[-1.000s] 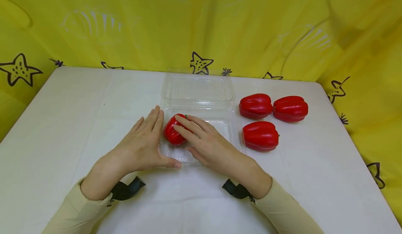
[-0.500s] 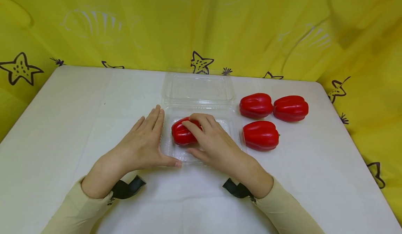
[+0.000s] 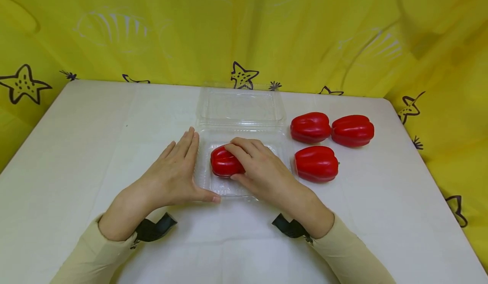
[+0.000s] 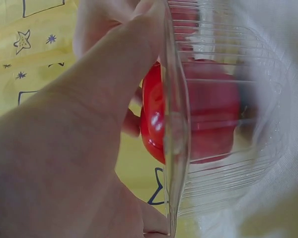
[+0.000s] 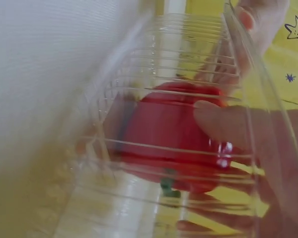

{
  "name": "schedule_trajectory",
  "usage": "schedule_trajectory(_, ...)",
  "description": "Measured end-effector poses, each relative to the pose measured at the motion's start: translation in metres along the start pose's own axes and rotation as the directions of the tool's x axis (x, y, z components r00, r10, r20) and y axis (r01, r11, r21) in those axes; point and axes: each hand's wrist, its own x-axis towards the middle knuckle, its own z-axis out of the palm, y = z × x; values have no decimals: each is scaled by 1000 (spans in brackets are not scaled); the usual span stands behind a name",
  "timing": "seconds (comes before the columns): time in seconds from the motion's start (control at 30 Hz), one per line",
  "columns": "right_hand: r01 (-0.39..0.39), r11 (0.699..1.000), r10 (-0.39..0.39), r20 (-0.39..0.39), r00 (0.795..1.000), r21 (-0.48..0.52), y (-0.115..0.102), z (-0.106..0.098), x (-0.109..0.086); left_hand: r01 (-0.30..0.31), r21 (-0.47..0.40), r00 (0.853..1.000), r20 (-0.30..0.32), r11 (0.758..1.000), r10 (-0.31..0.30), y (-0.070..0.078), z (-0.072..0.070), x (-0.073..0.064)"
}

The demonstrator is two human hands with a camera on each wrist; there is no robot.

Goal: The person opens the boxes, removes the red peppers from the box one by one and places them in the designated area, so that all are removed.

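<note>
A red bell pepper (image 3: 224, 162) lies on its side inside a clear plastic clamshell container (image 3: 236, 197). My right hand (image 3: 267, 169) grips it from the right, thumb on the near side and fingers over the top. Through the see-through wall in the right wrist view, the thumb presses against the pepper (image 5: 164, 129), whose green stem shows. Along the container's left rim rests my left hand (image 3: 171, 176), fingers straight and thumb spread along the front edge. The left wrist view has the same pepper (image 4: 211, 114) behind the ribbed wall.
The container's lid (image 3: 241, 106) lies folded back behind its base. To the right, two red bell peppers sit end to end, a left one (image 3: 310, 127) and a right one (image 3: 352, 130). A third pepper (image 3: 316, 164) lies nearer, beside the container. A yellow curtain (image 3: 190, 30) borders the white table.
The pepper in the container has shifted right, away from the left wall, and turned. My right fingers have gone from lying over it to curling round it. The left hand has stayed put.
</note>
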Motion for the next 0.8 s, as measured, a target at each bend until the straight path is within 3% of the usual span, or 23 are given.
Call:
schedule_trajectory(0.33, -45, 998, 42, 72, 997, 34, 3, -5, -3, -3, -2, 1000, -11, 1000, 3, 0, 1, 1)
schedule_trajectory(0.67, -125, 992, 128, 150, 980, -32, -1, -9, -4, -6, -7, 1000, -13, 1000, 6, -1, 1, 0)
schedule_trajectory(0.8, -119, 992, 123, 160, 979, -34, -1, -9, -5, -5, -11, 1000, -12, 1000, 5, -1, 1, 1)
